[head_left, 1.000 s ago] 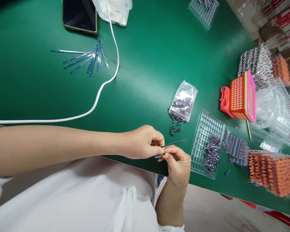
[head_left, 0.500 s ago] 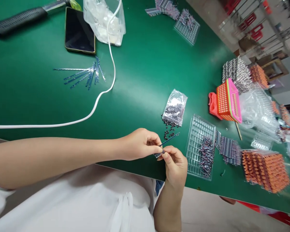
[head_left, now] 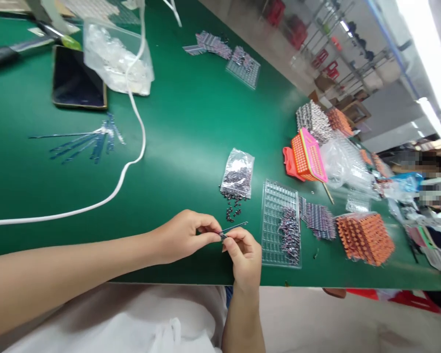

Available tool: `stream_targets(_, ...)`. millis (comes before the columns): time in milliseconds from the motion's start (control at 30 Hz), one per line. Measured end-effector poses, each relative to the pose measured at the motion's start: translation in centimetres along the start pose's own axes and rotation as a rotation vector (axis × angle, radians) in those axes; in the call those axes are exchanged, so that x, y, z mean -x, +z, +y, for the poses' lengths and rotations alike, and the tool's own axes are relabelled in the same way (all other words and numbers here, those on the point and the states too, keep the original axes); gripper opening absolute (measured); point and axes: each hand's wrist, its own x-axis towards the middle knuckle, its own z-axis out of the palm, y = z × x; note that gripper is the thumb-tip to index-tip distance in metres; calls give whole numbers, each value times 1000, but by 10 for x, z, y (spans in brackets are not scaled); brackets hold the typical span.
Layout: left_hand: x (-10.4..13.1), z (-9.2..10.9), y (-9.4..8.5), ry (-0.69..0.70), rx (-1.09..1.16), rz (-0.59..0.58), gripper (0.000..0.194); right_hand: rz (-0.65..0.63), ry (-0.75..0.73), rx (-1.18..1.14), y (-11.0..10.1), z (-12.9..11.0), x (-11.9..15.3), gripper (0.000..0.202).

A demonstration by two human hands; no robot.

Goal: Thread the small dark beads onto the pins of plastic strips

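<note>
Since the slim blue strip (head_left: 237,226) is so thin, my left hand (head_left: 185,238) and right hand (head_left: 247,256) seem to pinch it by the fingertips, left of the clear compartment tray (head_left: 273,218); loose dark beads (head_left: 233,213) lie left of that tray too, handy for reaching.

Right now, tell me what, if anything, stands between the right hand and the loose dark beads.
In this view, the thin dark strip does: its free end slants between the right hand and the loose dark beads. Its height above the table cannot be judged.

Room lies between cable (head_left: 122,178) and left fingers (head_left: 208,239); apparent beads (head_left: 229,214) obstruct near bag (head_left: 237,174).
</note>
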Motion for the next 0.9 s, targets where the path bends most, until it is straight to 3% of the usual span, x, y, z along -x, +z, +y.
stream_targets(167,1,0,-3,141,-135,-32,25,-98,110,-156,-2,5,-3,21)
stream_targets(267,2,3,-4,154,-138,-85,25,-135,128,-207,-3,7,-2,23)
stream_targets(367,2,6,-6,97,-109,-144,23,-123,110,-118,-3,-2,4,21)
stream_targets(467,0,7,-6,20,-73,-158,24,-60,19,139,-12,-17,11,17)
stream_targets(567,-3,5,-7,-46,-8,-87,28,159,-178,509,-43,-28,9,20)
stream_targets(700,-7,0,-9,-89,57,15,31,556,-337,927,-113,-30,-14,28)
stream_targets(800,-9,-3,-10,-88,136,45,31,602,-347,1093,-158,-26,-37,37)
stream_targets(900,-10,-5,-10,-91,171,59,30,568,-346,1204,-175,-21,-49,44)
